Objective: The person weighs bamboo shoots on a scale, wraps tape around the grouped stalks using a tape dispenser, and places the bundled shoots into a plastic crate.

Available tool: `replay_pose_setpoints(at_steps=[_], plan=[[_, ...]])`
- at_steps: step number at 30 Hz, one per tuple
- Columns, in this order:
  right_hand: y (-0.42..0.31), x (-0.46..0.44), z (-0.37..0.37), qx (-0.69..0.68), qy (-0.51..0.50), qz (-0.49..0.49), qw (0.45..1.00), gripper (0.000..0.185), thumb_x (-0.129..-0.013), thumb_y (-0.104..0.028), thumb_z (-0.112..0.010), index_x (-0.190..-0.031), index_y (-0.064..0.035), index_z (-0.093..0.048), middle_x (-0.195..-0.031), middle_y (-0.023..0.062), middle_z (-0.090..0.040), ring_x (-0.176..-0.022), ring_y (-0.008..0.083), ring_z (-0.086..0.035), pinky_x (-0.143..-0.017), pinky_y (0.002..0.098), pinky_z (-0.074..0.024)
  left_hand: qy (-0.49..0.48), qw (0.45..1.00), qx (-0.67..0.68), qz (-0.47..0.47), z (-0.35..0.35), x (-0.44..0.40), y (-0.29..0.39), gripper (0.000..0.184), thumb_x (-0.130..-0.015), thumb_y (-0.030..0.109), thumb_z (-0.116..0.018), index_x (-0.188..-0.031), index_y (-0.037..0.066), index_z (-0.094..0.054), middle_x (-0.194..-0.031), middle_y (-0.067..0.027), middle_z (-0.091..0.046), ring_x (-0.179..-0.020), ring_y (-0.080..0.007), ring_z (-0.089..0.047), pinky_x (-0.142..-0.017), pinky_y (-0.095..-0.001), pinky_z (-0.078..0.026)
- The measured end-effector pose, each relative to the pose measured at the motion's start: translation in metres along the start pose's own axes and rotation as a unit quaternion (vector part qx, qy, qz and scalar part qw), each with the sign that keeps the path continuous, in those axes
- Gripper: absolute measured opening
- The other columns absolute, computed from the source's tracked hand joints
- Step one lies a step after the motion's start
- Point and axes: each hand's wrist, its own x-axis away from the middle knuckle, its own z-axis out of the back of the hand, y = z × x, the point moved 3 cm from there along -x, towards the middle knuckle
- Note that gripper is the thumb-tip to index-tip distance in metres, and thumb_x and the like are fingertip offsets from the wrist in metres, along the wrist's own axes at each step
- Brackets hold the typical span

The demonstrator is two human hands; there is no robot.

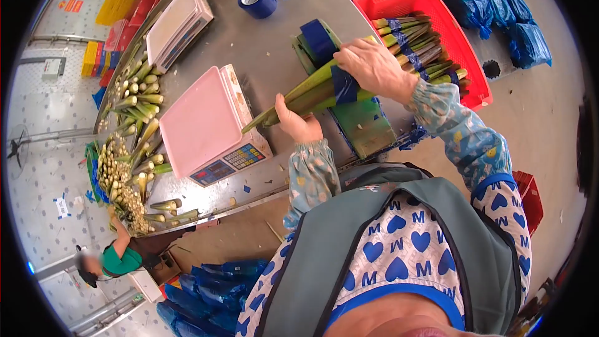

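Note:
A bundle of long green stalks (pixel 309 93), with a band of blue tape (pixel 345 85) around it, lies across both my hands above the metal table. My left hand (pixel 301 125) is closed around the bundle from below, thumb up along its side, near the end that points to the scale. Over the taped part my right hand (pixel 373 67) grips the bundle, fingers pressed on the tape. Just behind it stands a green tape dispenser (pixel 362 128) with a blue tape roll (pixel 318 42); the bundle hides its middle.
A pink-topped digital scale (pixel 203 122) sits left of my hands, a second scale (pixel 178 28) beyond it. Loose stalks (pixel 134 156) pile along the far left edge. A red crate (pixel 477 81) holds taped bundles at right. Another person (pixel 118 256) stands at lower left.

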Motion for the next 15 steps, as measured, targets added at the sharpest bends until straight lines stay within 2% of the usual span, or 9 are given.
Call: replay_pose_setpoints(at_steps=[1,4,6,8,9,10,11,12,15], plan=[[0.003,-0.009,-0.003,0.001,-0.003,-0.002,1.000,0.014,-0.090,-0.016,-0.065,-0.091,-0.0054,-0.056,-0.087,0.0106,-0.065,-0.087,0.0315,-0.063,-0.076,0.0421,-0.0499,0.005,1.000,0.002,-0.003,0.003,0.004,0.005,0.034,-0.090,0.037,-0.066,-0.108,0.009,-0.059,-0.110,-0.0089,-0.063,-0.102,-0.0251,-0.062,-0.093,-0.0414,-0.049],[0.011,-0.018,-0.001,-0.016,-0.011,-0.058,0.998,0.013,-0.091,-0.017,-0.064,-0.089,-0.0058,-0.057,-0.082,0.0101,-0.064,-0.085,0.0320,-0.062,-0.073,0.0428,-0.0500,0.017,0.981,-0.127,0.148,0.007,0.041,0.028,0.059,-0.088,0.035,-0.071,-0.135,0.006,-0.051,-0.115,-0.0096,-0.062,-0.103,-0.0225,-0.062,-0.090,-0.0362,-0.048],[0.015,-0.019,-0.004,-0.020,-0.008,-0.056,0.998,0.014,-0.091,-0.018,-0.064,-0.090,-0.0062,-0.057,-0.081,0.0104,-0.065,-0.084,0.0329,-0.063,-0.072,0.0441,-0.0506,-0.049,0.961,-0.268,0.043,0.013,0.092,0.030,0.077,-0.084,0.035,-0.076,-0.145,0.003,-0.042,-0.124,-0.0108,-0.058,-0.112,-0.0245,-0.058,-0.095,-0.0371,-0.045],[0.016,-0.019,-0.004,-0.034,-0.001,-0.055,0.998,0.015,-0.092,-0.018,-0.064,-0.090,-0.0049,-0.057,-0.080,0.0124,-0.064,-0.084,0.0333,-0.063,-0.071,0.0438,-0.0509,-0.303,0.803,-0.431,-0.278,-0.016,0.131,0.054,0.066,-0.080,0.034,-0.079,-0.133,0.004,-0.053,-0.130,-0.0125,-0.054,-0.121,-0.0291,-0.053,-0.103,-0.0435,-0.040],[0.016,-0.020,-0.003,-0.033,-0.003,-0.060,0.998,0.015,-0.092,-0.019,-0.064,-0.090,-0.0051,-0.057,-0.080,0.0127,-0.064,-0.083,0.0340,-0.063,-0.070,0.0444,-0.0509,-0.353,0.614,-0.529,-0.468,-0.040,0.128,0.065,0.073,-0.075,0.036,-0.081,-0.135,0.004,-0.053,-0.131,-0.0152,-0.052,-0.127,-0.0348,-0.048,-0.108,-0.0491,-0.036],[0.016,-0.021,-0.003,-0.032,-0.003,-0.064,0.997,0.016,-0.092,-0.019,-0.064,-0.091,-0.0053,-0.057,-0.080,0.0130,-0.064,-0.082,0.0347,-0.063,-0.070,0.0449,-0.0509,-0.326,0.492,-0.608,-0.532,-0.055,0.117,0.061,0.082,-0.069,0.041,-0.083,-0.135,0.004,-0.052,-0.135,-0.0168,-0.048,-0.129,-0.0378,-0.044,-0.109,-0.0541,-0.033],[0.020,-0.021,-0.006,-0.030,0.008,-0.058,0.998,0.015,-0.093,-0.021,-0.064,-0.091,-0.0061,-0.058,-0.081,0.0131,-0.064,-0.080,0.0360,-0.064,-0.069,0.0454,-0.0508,-0.337,0.441,-0.669,-0.495,-0.065,0.095,0.048,0.087,-0.067,0.047,-0.083,-0.135,0.004,-0.051,-0.137,-0.0168,-0.046,-0.130,-0.0355,-0.043,-0.110,-0.0570,-0.030],[0.021,-0.023,-0.007,-0.029,0.010,-0.055,0.998,0.015,-0.093,-0.021,-0.064,-0.091,-0.0061,-0.058,-0.081,0.0131,-0.064,-0.080,0.0360,-0.064,-0.069,0.0454,-0.0508,-0.327,0.405,-0.693,-0.498,-0.066,0.068,0.028,0.084,-0.064,0.052,-0.083,-0.127,0.004,-0.053,-0.121,-0.0139,-0.052,-0.117,-0.0324,-0.050,-0.101,-0.0511,-0.038],[0.032,-0.019,-0.014,0.013,-0.031,-0.102,0.994,0.019,-0.090,-0.024,-0.066,-0.091,-0.0059,-0.061,-0.079,0.0153,-0.065,-0.079,0.0360,-0.065,-0.068,0.0459,-0.0506,-0.329,0.407,-0.674,-0.522,-0.066,0.042,0.003,0.079,-0.058,0.057,-0.084,-0.112,0.006,-0.056,-0.100,-0.0093,-0.054,-0.098,-0.0288,-0.056,-0.084,-0.0441,-0.044]])
